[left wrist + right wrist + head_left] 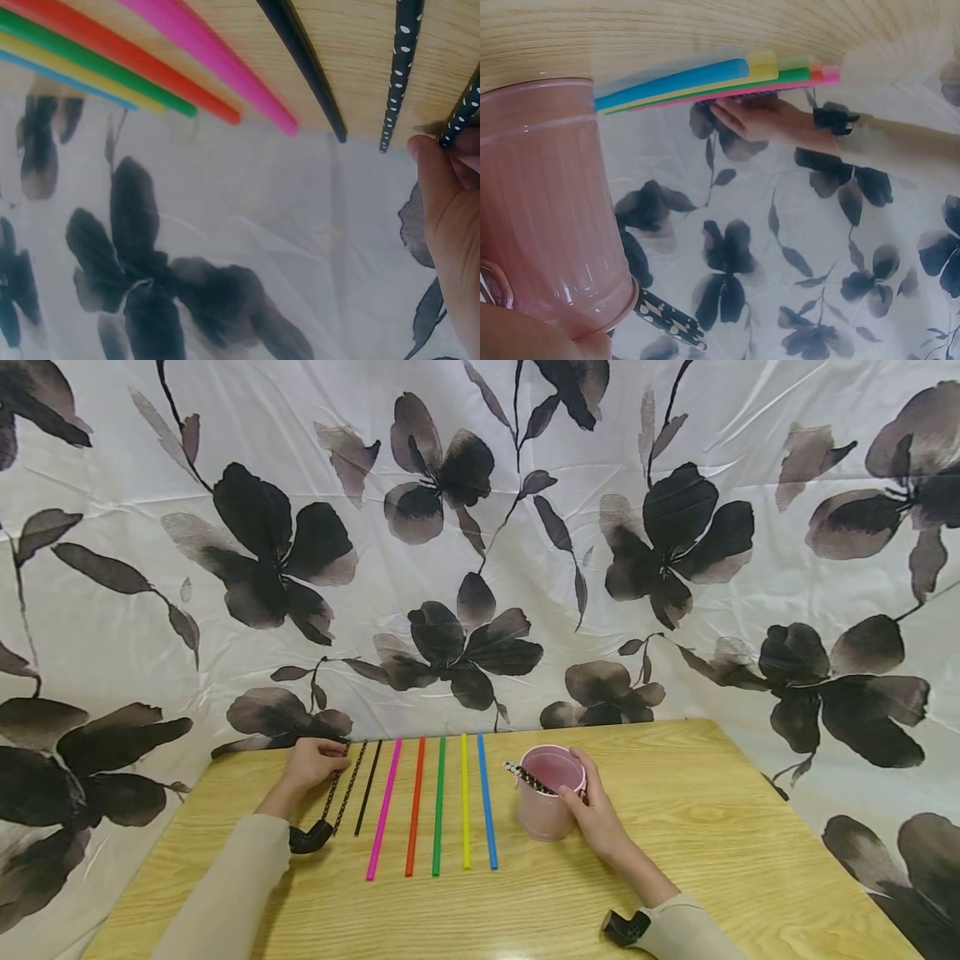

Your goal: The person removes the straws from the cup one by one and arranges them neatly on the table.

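At the far left of the row, my left hand [313, 764] pinches the far end of a black straw with white dots [463, 109] between thumb and fingers. A second dotted straw [350, 787] lies just right of it. My right hand [602, 822] grips the side of a small pink bucket [542, 814], thumb near the rim and fingers round the outside. Black-and-white patterned straw ends [671, 319] stick out over the bucket's rim, leaning left in the head view.
Right of the dotted straws lie a thin black straw [367, 787], then magenta [384, 810], red [415, 806], green [438, 806], yellow [466, 802] and blue [487, 802] straws. The wooden table [697, 843] meets a flowered cloth [570, 585] at the back.
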`<state>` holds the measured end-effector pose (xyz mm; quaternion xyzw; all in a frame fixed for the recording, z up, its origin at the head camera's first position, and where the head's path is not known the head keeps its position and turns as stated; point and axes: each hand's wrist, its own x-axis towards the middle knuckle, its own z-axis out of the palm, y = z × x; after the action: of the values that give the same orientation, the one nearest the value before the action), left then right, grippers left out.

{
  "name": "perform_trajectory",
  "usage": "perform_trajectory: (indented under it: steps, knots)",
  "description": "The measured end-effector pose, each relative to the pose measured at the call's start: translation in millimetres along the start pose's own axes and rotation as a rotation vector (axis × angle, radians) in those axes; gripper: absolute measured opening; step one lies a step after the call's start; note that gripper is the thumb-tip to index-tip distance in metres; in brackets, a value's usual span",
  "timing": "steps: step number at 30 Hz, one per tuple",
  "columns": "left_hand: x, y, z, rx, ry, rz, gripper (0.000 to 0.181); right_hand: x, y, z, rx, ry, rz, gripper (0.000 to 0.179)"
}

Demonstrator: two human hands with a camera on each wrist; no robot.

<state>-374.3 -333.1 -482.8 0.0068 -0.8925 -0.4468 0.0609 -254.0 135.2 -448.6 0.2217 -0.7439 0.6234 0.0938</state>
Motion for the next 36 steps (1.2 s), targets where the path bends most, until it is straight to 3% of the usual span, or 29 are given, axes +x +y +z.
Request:
perform_trajectory:
  steps: [5,15,26,32,36]
  knots:
    - [1.3,0.7,0.2,0.016,0.002,-0.002,0.034,0.3,4.1,-1.0,0.000,-0.006,-0.006,0.056]
    - [0.2,3.0,1.0,0.111,0.023,0.025,0.034,3.8,34.1,-4.9,-0.021,0.001,-0.039,0.055]
    - [-3.4,2.5,1.3,0.029,0.008,0.002,0.036,-0.4,6.8,-1.2,-0.008,-0.008,-0.031,0.056]
    - [-4.0,1.1,0.6,-0.007,-0.002,0.006,0.037,-1.1,4.3,0.1,-0.024,-0.003,-0.029,0.055]
    - [-3.3,-0.2,-0.2,0.001,0.038,0.038,0.031,-0.6,4.8,0.2,-0.013,-0.002,-0.032,0.055]
